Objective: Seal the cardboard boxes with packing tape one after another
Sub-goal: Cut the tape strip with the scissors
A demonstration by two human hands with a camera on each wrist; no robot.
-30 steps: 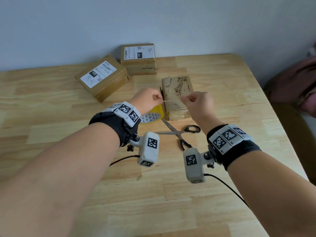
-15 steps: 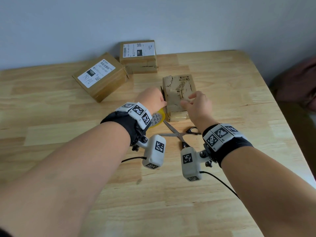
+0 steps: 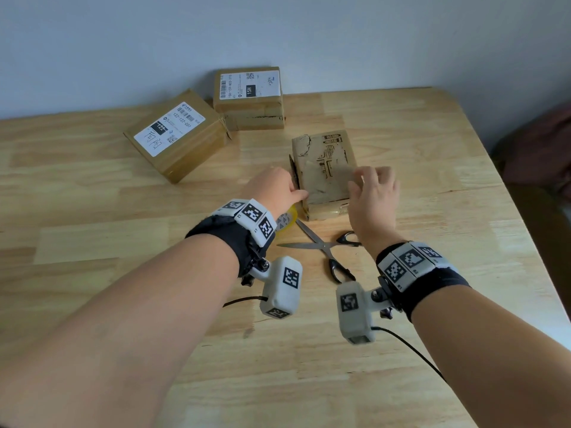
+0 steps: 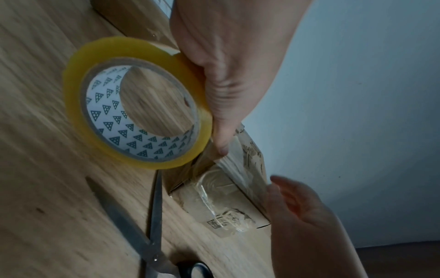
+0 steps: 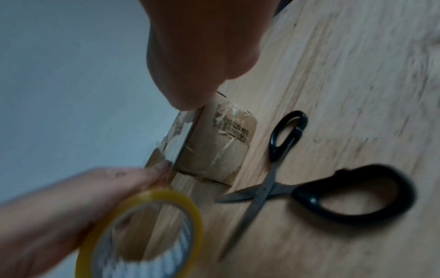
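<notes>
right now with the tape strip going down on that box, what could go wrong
1. The clear strip already looks wrinkled near the box corner; the left hand and right hand may press creases in, weakening the seal.
2. The open scissors lie just below both hands, blades toward the left; a wrist could catch them.
3. The tape roll stands on edge by the left hand and may roll off.

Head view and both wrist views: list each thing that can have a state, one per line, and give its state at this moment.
Scissors: blades open, lying flat on the table, untouched.
Tape roll: on the table beside the left hand.
Worn box: closed, clear tape strip laid across its top.
Left hand: pressing the strip at the box's left edge.
Right hand: fingers smoothing the strip.
Two labelled boxes: closed, set aside.
</notes>
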